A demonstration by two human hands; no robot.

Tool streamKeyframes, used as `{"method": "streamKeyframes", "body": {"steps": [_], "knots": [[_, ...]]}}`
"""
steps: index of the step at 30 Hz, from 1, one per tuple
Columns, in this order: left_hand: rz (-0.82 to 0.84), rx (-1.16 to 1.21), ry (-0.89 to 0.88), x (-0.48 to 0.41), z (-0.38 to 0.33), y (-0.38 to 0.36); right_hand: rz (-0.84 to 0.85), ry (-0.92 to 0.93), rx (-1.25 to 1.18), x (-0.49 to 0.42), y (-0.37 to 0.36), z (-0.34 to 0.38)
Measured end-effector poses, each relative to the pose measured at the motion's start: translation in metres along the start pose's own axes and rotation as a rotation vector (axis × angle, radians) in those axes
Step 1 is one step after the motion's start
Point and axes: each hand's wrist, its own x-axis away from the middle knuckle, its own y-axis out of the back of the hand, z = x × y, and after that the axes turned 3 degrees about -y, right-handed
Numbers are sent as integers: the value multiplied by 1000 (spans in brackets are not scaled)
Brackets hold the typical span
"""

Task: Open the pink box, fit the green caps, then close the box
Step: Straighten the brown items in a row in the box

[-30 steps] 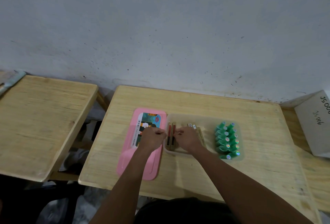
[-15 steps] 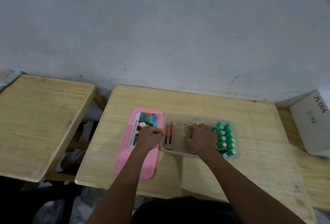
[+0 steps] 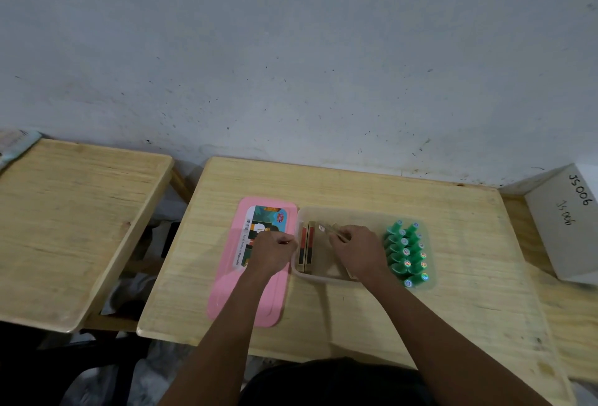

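A stained grey wall stands behind a pale wooden worktop [image 3: 453,221], with a second one off to the left and a white carton [image 3: 564,221] at the far right. The box is already open: its pink lid [image 3: 249,292] lies flat under the left hand [image 3: 273,252], and the clear tray [image 3: 356,213] sits just right of that hand. The left hand is curled shut, apparently pinching the tray's near-left rim, though the contact is too small to tell. The right hand [image 3: 360,253] rests inside the tray, fingers closed on a thin tan stick [image 3: 333,230]. Two more sticks with red bands [image 3: 306,250] lie between the hands. The green caps [image 3: 407,253] stand packed in rows just right of the right hand, inside the tray's right end. Judging by this, the fitting step is under way; next, the held stick needs to meet a cap squarely.
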Motion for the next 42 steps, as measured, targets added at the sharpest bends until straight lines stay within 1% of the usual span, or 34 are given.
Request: {"method": "streamKeyframes", "body": {"steps": [3, 5, 7, 10, 15, 18, 21, 24, 28, 38, 42], "knots": [[1, -7, -11, -1, 1, 0, 94, -82, -259, 0, 1, 5], [2, -9, -11, -1, 1, 0, 190, -191, -422, -3, -2, 9], [3, -2, -7, -1, 1, 1, 227, -243, -493, -5, -6, 13], [6, -2, -2, -1, 0, 1, 256, -243, -448, -9, -12, 15], [13, -11, -5, -1, 1, 1, 399, -254, -216, -16, -17, 8], [15, -5, -1, -1, 1, 1, 388, -230, -161, -16, -19, 10], [14, 1, 6, -2, 2, 1, 342, -148, -71, -12, -25, 14], [14, 7, 12, -2, 2, 1, 339, -115, -159, -9, -33, 16], [14, -1, 9, -2, 2, 0, 342, -113, -215, -7, -36, 19], [3, 10, 5, -3, 3, 0, 353, -116, -214, -13, -40, 11], [0, 6, 9, -3, 3, 0, 318, -118, -194, -17, -39, 14]]}}
